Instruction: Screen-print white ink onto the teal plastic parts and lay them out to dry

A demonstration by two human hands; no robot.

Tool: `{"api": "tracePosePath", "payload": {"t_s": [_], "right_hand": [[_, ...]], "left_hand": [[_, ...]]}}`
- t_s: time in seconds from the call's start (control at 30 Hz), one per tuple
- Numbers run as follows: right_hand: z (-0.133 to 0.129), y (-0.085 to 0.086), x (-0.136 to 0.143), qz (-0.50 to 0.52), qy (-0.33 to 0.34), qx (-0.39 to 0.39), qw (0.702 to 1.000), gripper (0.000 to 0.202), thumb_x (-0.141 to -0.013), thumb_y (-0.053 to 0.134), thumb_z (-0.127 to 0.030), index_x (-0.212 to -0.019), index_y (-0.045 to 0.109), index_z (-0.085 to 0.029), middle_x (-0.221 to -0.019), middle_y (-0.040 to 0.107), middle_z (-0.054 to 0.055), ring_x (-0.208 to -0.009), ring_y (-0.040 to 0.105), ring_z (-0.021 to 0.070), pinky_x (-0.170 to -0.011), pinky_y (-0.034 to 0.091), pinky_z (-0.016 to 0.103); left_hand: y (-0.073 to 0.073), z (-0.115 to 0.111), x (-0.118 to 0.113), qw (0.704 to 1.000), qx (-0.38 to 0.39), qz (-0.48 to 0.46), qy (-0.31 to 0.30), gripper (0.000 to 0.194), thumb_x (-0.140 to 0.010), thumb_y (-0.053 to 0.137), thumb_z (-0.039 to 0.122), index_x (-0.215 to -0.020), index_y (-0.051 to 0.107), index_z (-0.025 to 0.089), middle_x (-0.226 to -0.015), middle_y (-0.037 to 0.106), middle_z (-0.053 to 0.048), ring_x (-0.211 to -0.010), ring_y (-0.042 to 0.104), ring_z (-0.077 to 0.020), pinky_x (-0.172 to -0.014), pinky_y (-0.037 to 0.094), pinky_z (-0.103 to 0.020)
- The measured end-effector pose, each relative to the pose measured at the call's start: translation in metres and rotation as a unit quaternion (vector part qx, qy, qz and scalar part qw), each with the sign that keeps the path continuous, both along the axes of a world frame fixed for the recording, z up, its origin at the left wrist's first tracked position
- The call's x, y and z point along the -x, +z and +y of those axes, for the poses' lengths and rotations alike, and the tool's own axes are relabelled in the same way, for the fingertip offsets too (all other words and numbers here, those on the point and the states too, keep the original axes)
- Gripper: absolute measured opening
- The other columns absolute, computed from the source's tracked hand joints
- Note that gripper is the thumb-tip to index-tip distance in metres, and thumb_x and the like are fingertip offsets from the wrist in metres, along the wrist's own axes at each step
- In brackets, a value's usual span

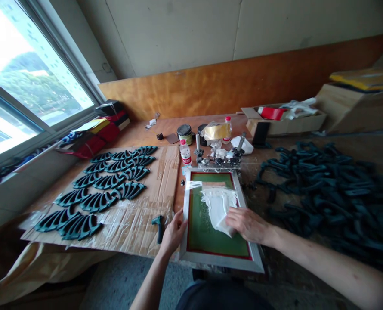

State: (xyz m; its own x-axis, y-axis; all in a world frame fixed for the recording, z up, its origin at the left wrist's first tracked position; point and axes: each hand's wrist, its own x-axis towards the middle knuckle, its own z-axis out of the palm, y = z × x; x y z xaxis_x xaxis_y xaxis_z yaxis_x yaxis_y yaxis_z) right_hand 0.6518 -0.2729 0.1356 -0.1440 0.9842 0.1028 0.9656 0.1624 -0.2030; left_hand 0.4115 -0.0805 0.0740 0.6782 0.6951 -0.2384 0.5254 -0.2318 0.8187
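Note:
A screen printing frame (256, 257), silver-edged with green mesh and a dark red border, lies in front of me. My left hand (175, 230) is at its left edge, fingers curled against the metal rim. My right hand (245, 224) is over the right side of the mesh, fingers closed on the lower corner of a crumpled white cloth (217, 209). The cloth spreads over the middle of the mesh, below a brown strip (214, 184). A hinge clamp (219, 162) stands at the frame's far end. Left of my left hand lies a single dark green plastic part (158, 228).
Rows of dark green handle-like parts (104, 200) lie fanned on cardboard (162, 172) at left. A loose heap of similar parts (320, 189) covers the right side. Bottles (185, 153), an ink tin (184, 134) and an opened carton (288, 125) stand behind.

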Motion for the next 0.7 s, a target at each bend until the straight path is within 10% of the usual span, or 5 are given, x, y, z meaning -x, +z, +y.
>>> {"api": "tracePosePath", "payload": {"t_s": [0.27, 0.43, 0.57, 0.7], "right_hand": [[-0.004, -0.026, 0.013, -0.028, -0.019, -0.170, 0.985, 0.025, -0.086, 0.041, -0.005, -0.089, 0.064, -0.016, -0.085, 0.064, 0.008, -0.082, 0.056, 0.0194, -0.073, 0.045, 0.031], [0.002, -0.011, 0.005, 0.044, -0.036, -0.098, 0.994, 0.014, -0.088, 0.053, -0.017, -0.095, 0.065, -0.020, -0.084, 0.065, 0.005, -0.083, 0.059, 0.0184, -0.072, 0.048, 0.029], [0.049, 0.025, -0.026, 0.054, -0.175, -0.093, 0.979, 0.050, -0.088, 0.063, -0.030, -0.136, 0.050, -0.029, -0.101, 0.066, 0.004, -0.091, 0.062, 0.0199, -0.078, 0.050, 0.030], [0.058, 0.053, -0.075, 0.018, -0.314, -0.140, 0.939, 0.051, -0.090, 0.056, -0.047, -0.137, 0.050, -0.030, -0.101, 0.065, 0.006, -0.079, 0.063, 0.0211, -0.067, 0.047, 0.029]], "left_hand": [[-0.010, 0.001, 0.002, 0.999, 0.040, -0.029, 0.023, 0.063, -0.086, 0.053, 0.051, -0.139, 0.047, 0.018, -0.066, 0.054, 0.003, -0.064, 0.052, -0.0134, -0.060, 0.038, -0.023], [-0.011, 0.002, 0.004, 0.993, 0.088, -0.072, 0.033, 0.073, -0.082, 0.057, 0.057, -0.141, 0.045, 0.017, -0.064, 0.052, 0.004, -0.060, 0.049, -0.0118, -0.056, 0.036, -0.023], [0.022, 0.003, 0.003, 0.979, 0.163, -0.119, 0.034, 0.087, -0.074, 0.065, 0.061, -0.145, 0.039, 0.016, -0.068, 0.059, 0.002, -0.060, 0.054, -0.0129, -0.056, 0.040, -0.023], [0.084, 0.005, -0.006, 0.969, 0.182, -0.147, 0.080, 0.073, -0.078, 0.055, 0.068, -0.131, 0.056, 0.017, -0.084, 0.069, -0.005, -0.072, 0.062, -0.0171, -0.063, 0.047, -0.026]]}}
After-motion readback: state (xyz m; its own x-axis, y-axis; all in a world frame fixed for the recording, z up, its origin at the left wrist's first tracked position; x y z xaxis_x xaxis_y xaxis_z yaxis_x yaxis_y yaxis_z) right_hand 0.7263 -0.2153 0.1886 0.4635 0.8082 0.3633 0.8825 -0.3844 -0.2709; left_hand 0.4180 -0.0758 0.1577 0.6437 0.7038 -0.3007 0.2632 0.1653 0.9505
